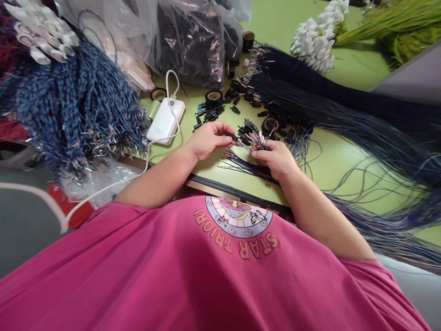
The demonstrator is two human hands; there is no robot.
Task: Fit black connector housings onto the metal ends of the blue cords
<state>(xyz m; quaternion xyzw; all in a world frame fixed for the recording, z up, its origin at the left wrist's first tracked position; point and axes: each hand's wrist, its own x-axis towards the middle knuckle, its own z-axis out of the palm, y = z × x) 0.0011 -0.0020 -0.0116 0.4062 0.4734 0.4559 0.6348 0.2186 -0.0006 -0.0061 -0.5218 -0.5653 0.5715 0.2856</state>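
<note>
My left hand (212, 140) pinches a small black connector (231, 137) between thumb and fingertips. My right hand (275, 158) is closed around a bundle of thin dark wires (258, 140), whose ends carry metal terminals and several black connectors (247, 128). The held connector is close to the terminal tips of this bundle; whether they touch I cannot tell. Beneath the right hand, loose dark wires (241, 164) with bare tips lie on the green table (203, 165). More black connectors (211, 112) lie in a pile just beyond my left hand.
A white power bank (166, 120) with a white cable stands left of my hands. Rolls of black tape (214, 97) lie behind them. Blue twisted wires (79, 101) hang at the left edge. Long dark wires (330, 101) cover the right side. White connectors (315, 39) lie at the back right.
</note>
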